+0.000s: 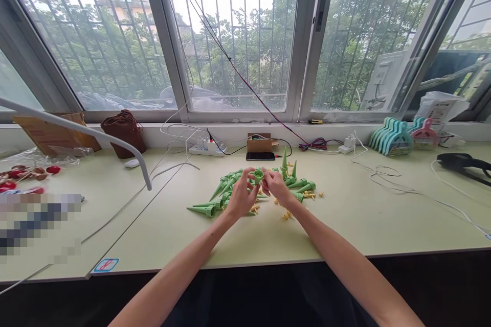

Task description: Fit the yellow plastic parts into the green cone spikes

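My left hand [243, 195] grips a green plastic plant watering spike [258, 176] with its round open end facing me. My right hand [275, 187] is close against the spike's right side, fingers pinched together; whatever they hold is hidden. Around both hands lies a pile of similar green spikes [204, 210], most on their sides, with a couple standing point up [284, 162] behind the right hand. Small yellow plastic pieces [287, 215] are scattered among the spikes and under my wrists.
Behind the pile are a black phone [260, 156], a small cardboard box [259, 144] and a white power strip [208, 148]. Teal hangers [391, 137] stand at the right, cables trailing nearby. A white curved bar [130, 149] crosses the left, near a brown pouch [121, 134].
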Demonstrator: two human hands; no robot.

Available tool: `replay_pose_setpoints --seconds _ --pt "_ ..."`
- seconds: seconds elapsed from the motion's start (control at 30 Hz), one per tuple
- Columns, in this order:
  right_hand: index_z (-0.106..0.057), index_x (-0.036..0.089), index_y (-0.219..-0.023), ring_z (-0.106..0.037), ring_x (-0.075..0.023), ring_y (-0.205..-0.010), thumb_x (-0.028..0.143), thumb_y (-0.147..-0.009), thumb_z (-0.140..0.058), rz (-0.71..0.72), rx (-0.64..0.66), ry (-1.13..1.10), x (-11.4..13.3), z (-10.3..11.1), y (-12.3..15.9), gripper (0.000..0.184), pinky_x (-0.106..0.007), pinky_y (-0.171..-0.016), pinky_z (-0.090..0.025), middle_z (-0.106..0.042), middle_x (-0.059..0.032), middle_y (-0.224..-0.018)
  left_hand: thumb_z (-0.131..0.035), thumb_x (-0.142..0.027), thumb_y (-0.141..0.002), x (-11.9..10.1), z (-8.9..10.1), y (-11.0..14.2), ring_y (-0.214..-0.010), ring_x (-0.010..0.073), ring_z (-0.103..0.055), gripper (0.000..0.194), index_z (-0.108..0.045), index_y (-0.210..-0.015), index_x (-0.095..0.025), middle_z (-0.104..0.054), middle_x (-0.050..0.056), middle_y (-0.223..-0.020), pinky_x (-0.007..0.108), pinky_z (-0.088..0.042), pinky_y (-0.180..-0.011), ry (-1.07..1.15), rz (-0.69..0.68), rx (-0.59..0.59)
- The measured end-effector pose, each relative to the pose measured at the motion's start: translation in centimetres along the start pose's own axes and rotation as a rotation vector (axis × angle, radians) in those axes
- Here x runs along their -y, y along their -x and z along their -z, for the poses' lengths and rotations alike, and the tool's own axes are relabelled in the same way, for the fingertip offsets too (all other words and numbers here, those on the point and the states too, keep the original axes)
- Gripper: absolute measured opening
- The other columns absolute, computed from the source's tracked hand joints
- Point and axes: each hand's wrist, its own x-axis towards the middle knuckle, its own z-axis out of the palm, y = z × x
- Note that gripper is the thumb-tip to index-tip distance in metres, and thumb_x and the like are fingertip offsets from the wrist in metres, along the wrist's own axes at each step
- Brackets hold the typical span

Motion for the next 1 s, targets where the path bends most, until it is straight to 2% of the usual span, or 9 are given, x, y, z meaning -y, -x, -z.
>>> replay_pose_setpoints --seconds 0.13,0.27,0.37,0.53,0.8,1.0 --pt "-0.034 0.021 -0.054 -0.033 -0.0071 -0.031 0.061 -0.086 -0.048 0.042 -0.063 0.035 -0.1 0.1 -0.1 0.053 -0.023 -0.032 -0.024 -0.033 0.0061 -0.043 -0.055 -0.030 -0.081 -0.4 0.1 -0.2 -0.056 0.0071 -0.055 0.035 -0.044 -0.114 -0.024 -0.054 0.003 -0.096 0.017 -0.042 -0.045 0.083 0.076 -0.042" --pt "-0.035 0.021 -0.055 -0.032 -0.0069 -0.033 0.064 -0.086 -0.044 0.079 -0.103 0.112 0.1 0.2 0.1 0.054 -0.023 -0.033 -0.025 -0.035 0.0054 -0.043 -0.052 -0.045 -0.084 -0.8 0.1 -0.5 -0.047 0.0096 -0.054 0.033 -0.045 -0.107 -0.022 -0.055 -0.001 -0.075 0.019 -0.041 -0.040 0.326 0.235 -0.020" --pt "-0.037 0.020 -0.055 -0.035 -0.0074 -0.036 0.062 -0.089 -0.041 0.120 -0.081 0.269 0.2 0.1 0.3 0.054 -0.022 -0.037 -0.027 -0.039 0.0036 -0.043 -0.048 -0.055 -0.085 -1.0 0.3 -0.7 -0.043 0.0119 -0.053 0.037 -0.045 -0.099 -0.021 -0.056 -0.003 -0.062 0.021 -0.041 -0.038 0.497 0.343 0.026" --pt "-0.040 0.020 -0.056 -0.036 -0.0085 -0.040 0.060 -0.091 -0.037 0.156 -0.035 0.374 0.2 0.0 0.5 0.054 -0.022 -0.041 -0.029 -0.041 0.0026 -0.043 -0.050 -0.057 -0.083 -1.2 0.6 -0.7 -0.045 0.0133 -0.056 0.040 -0.046 -0.097 -0.020 -0.060 -0.001 -0.061 0.023 -0.043 -0.041 0.647 0.422 0.060" --pt "-0.043 0.019 -0.059 -0.038 -0.0089 -0.044 0.058 -0.093 -0.037 0.204 0.031 0.411 0.3 0.1 0.7 0.052 -0.022 -0.046 -0.031 -0.042 0.0030 -0.047 -0.051 -0.059 -0.082 -1.1 0.7 -0.8 -0.045 0.0123 -0.055 0.042 -0.049 -0.096 -0.020 -0.058 -0.002 -0.058 0.023 -0.043 -0.044 0.722 0.514 0.095" --pt "-0.043 0.019 -0.059 -0.038 -0.0095 -0.045 0.058 -0.093 -0.036 0.214 0.050 0.416 0.7 0.0 0.8 0.052 -0.023 -0.048 -0.032 -0.043 0.0030 -0.047 -0.049 -0.061 -0.082 -0.8 0.8 -0.7 -0.045 0.0118 -0.054 0.043 -0.046 -0.098 -0.020 -0.056 -0.003 -0.056 0.023 -0.043 -0.045 0.669 0.495 0.107"
